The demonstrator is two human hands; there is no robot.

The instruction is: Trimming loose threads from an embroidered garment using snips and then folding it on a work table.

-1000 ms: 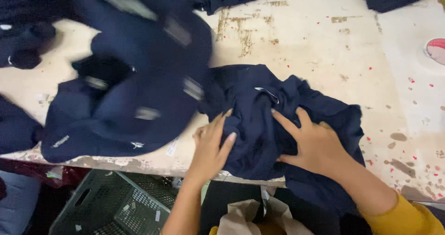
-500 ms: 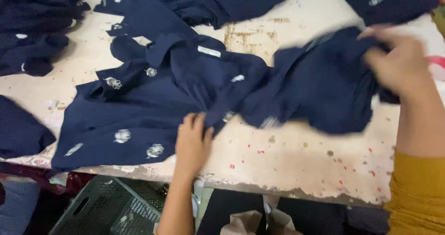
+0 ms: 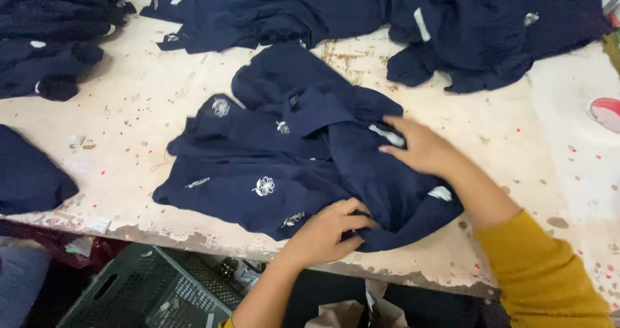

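Head view, nearest first: a dark green plastic crate (image 3: pixel 139 292) sits below the desk edge, with a crumpled brown paper bag (image 3: pixel 342 314) beside it. Just above, the left hand (image 3: pixel 326 231) pinches the near hem of a navy garment (image 3: pixel 290 166), fingers curled into a fold, so that grip is clenched on cloth. The right hand (image 3: pixel 420 148), in a mustard sleeve (image 3: pixel 542 276), lies flat on the same garment near a white label (image 3: pixel 387 135) at the collar, fingers spread and pressing, grasping nothing. The garment lies rumpled mid-desk on the worn, paint-flecked desk (image 3: pixel 516 140); it looks light, soft and limp, likely to sag and slide, best taken at hem, shoulders or collar. Small white flower motifs (image 3: pixel 263 186) dot its front. Farther back lie more navy heaps (image 3: pixel 491 24), and a red and white round object (image 3: pixel 607 113) at the right edge.
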